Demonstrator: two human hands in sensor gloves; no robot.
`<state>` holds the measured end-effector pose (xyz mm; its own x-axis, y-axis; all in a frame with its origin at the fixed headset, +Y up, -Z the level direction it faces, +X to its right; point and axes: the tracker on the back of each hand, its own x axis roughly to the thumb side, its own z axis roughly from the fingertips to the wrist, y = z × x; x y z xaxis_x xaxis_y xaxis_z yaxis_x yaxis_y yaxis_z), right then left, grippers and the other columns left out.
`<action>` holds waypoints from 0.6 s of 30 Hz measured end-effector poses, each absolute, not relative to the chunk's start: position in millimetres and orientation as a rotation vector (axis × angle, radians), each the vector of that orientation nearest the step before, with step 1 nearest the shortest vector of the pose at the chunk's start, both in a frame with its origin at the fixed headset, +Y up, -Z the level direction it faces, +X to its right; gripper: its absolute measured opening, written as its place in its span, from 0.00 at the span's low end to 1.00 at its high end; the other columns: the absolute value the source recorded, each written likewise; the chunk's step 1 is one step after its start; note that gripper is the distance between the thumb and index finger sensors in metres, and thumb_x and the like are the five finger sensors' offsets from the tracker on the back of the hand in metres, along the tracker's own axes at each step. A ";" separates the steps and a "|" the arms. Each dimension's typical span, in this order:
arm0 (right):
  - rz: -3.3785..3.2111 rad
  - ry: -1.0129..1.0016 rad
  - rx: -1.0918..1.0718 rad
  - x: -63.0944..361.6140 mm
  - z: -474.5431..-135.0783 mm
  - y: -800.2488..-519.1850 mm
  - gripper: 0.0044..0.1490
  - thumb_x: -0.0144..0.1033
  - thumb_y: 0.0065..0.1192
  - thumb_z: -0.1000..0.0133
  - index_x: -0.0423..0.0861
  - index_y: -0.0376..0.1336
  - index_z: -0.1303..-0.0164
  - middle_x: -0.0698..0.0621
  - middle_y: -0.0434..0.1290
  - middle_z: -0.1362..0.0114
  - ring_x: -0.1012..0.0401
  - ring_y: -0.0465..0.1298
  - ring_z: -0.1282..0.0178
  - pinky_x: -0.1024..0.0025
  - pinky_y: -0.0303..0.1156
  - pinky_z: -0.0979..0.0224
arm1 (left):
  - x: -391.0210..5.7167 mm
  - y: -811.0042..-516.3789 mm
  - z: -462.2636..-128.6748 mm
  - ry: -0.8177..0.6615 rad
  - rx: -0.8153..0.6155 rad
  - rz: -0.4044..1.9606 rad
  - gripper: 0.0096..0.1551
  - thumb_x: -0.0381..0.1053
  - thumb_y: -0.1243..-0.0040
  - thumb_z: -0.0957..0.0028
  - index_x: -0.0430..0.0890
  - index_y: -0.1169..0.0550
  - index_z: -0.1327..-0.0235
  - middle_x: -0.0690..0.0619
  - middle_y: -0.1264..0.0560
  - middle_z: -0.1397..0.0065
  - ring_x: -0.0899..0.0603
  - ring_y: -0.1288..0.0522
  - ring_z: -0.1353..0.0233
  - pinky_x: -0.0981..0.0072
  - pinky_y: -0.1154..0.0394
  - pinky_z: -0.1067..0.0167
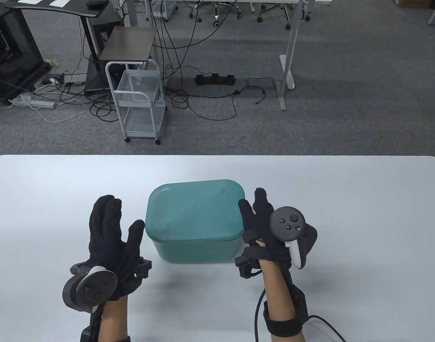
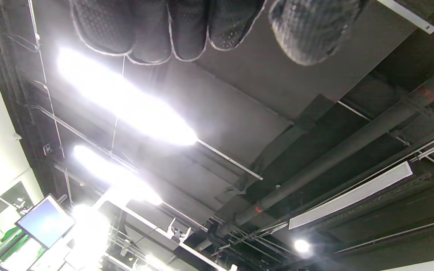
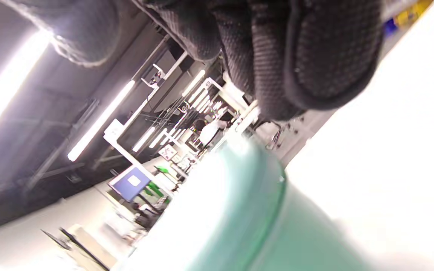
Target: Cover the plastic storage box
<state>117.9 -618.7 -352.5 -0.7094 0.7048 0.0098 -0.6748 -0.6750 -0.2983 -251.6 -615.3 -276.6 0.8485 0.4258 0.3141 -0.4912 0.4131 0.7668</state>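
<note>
From my station I read the teal plastic storage box [image 1: 195, 221] sitting in the lower middle of the table view, on the white table [image 1: 345, 213], with its lid [image 1: 196, 208] already lying across the top and the rim line running flush along the near edge as far as I can see. My left hand [image 1: 112, 235] hangs in the lower left of that frame, just beside the box's left wall but apart from it, fingers straight and close together, thumb spread out toward the box, holding nothing. My right hand [image 1: 263, 228] sits at the lower right of the box, fingers extended and loosely spread, the thumb tip near the lid's right edge; I cannot tell from above whether it touches. The right wrist view shows the green rim [image 3: 262, 195] low in the frame with the gloved fingers [image 3: 315, 56] above it and clear air between, so I judge no contact there. The left wrist view gives me only ceiling lights and fingertips [image 2: 187, 30]. My judgement: the covering step looks essentially done, with the 2 hands flanking the box. If anything remains, it calls for bringing both palms down on the lid's corners and pressing evenly, since I cannot confirm from here that it has snapped home.
</note>
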 end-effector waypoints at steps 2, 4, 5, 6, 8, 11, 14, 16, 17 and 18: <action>2.327 -0.467 -0.099 117.0 -344.3 -608.4 0.50 0.60 0.55 0.39 0.39 0.54 0.15 0.29 0.63 0.17 0.30 0.70 0.29 0.42 0.73 0.37 | -246.3 -618.1 -279.9 -0.087 0.954 0.566 0.42 0.70 0.44 0.43 0.60 0.39 0.15 0.55 0.40 0.10 0.36 0.37 0.12 0.44 0.35 0.19; 2.280 -0.547 -0.003 111.3 -337.3 -600.5 0.50 0.60 0.55 0.39 0.42 0.52 0.13 0.32 0.58 0.13 0.30 0.61 0.21 0.40 0.66 0.29 | -238.2 -622.0 -285.0 -0.114 0.904 0.558 0.42 0.71 0.46 0.42 0.60 0.39 0.15 0.56 0.41 0.09 0.35 0.39 0.11 0.43 0.36 0.18; 2.264 -0.601 0.043 106.1 -333.3 -597.3 0.49 0.59 0.56 0.39 0.43 0.51 0.13 0.33 0.57 0.12 0.31 0.59 0.18 0.40 0.64 0.27 | -232.4 -625.4 -288.7 -0.132 0.863 0.550 0.42 0.71 0.46 0.42 0.61 0.39 0.14 0.56 0.41 0.09 0.35 0.40 0.11 0.42 0.37 0.18; 2.261 -0.685 0.079 98.7 -328.6 -594.9 0.49 0.59 0.56 0.39 0.44 0.51 0.13 0.34 0.56 0.11 0.32 0.57 0.17 0.40 0.62 0.25 | -226.6 -629.9 -292.6 -0.149 0.821 0.540 0.42 0.72 0.47 0.42 0.61 0.39 0.14 0.56 0.42 0.08 0.35 0.41 0.10 0.42 0.37 0.18; 2.320 -0.793 0.146 85.0 -323.5 -594.2 0.47 0.57 0.57 0.39 0.46 0.52 0.13 0.37 0.57 0.10 0.34 0.55 0.14 0.40 0.60 0.23 | -217.6 -639.0 -299.9 -0.168 0.747 0.511 0.42 0.72 0.47 0.42 0.62 0.39 0.14 0.55 0.43 0.08 0.35 0.43 0.09 0.41 0.39 0.17; 2.486 -0.805 0.252 63.6 -323.1 -605.3 0.46 0.57 0.55 0.39 0.47 0.53 0.13 0.39 0.58 0.10 0.37 0.54 0.12 0.40 0.59 0.21 | -206.9 -654.2 -310.3 -0.178 0.623 0.466 0.43 0.73 0.49 0.42 0.62 0.39 0.13 0.55 0.44 0.07 0.34 0.46 0.09 0.39 0.41 0.17; 2.614 -0.735 0.295 47.3 -332.4 -628.5 0.45 0.54 0.55 0.38 0.44 0.52 0.14 0.38 0.58 0.10 0.38 0.52 0.12 0.41 0.57 0.21 | -196.5 -673.1 -318.1 -0.189 0.524 0.450 0.42 0.72 0.49 0.42 0.59 0.36 0.14 0.53 0.45 0.07 0.33 0.48 0.09 0.38 0.44 0.17; 2.675 -0.661 0.282 42.4 -339.1 -643.7 0.45 0.54 0.53 0.38 0.43 0.52 0.14 0.38 0.57 0.10 0.38 0.51 0.12 0.41 0.56 0.20 | -191.6 -683.8 -321.1 -0.198 0.472 0.423 0.41 0.71 0.49 0.42 0.59 0.35 0.15 0.53 0.44 0.07 0.33 0.48 0.09 0.38 0.46 0.17; 2.699 -0.616 0.281 41.0 -343.1 -653.3 0.45 0.54 0.53 0.38 0.43 0.52 0.14 0.38 0.57 0.10 0.38 0.51 0.12 0.40 0.55 0.20 | -189.2 -690.7 -322.2 -0.201 0.438 0.402 0.41 0.71 0.49 0.42 0.59 0.35 0.15 0.53 0.44 0.07 0.33 0.48 0.09 0.38 0.49 0.16; 2.712 -0.591 0.278 40.5 -345.5 -659.2 0.45 0.55 0.52 0.38 0.43 0.52 0.14 0.38 0.57 0.10 0.39 0.51 0.12 0.40 0.55 0.20 | -188.1 -695.8 -322.8 -0.203 0.423 0.383 0.40 0.70 0.49 0.42 0.59 0.34 0.16 0.53 0.44 0.07 0.34 0.49 0.09 0.39 0.53 0.15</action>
